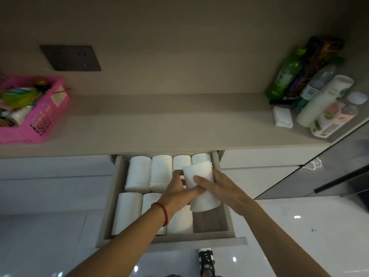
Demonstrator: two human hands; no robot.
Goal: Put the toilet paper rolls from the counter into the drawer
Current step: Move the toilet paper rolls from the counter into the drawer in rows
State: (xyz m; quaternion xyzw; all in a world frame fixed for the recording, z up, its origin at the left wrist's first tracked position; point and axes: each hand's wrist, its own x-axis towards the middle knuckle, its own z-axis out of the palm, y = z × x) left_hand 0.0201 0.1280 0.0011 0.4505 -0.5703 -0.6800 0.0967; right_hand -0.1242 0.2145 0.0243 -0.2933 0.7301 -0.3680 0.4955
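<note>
Right hand (223, 188) curled round toilet paper roll (199, 184) over drawer (223, 196); left hand (177, 190) touching it.

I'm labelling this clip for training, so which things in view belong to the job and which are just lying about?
Part of the job:
- white toilet paper roll held by left hand and right hand
- white rolls already stowed
- open beige drawer

Just lying about:
- pink plastic basket
- green bottle
- white tube
- dark wall socket plate

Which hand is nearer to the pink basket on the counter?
Left. The left hand is over the open drawer, on the side of the pink basket; the right hand holds the toilet paper roll further right.
</note>
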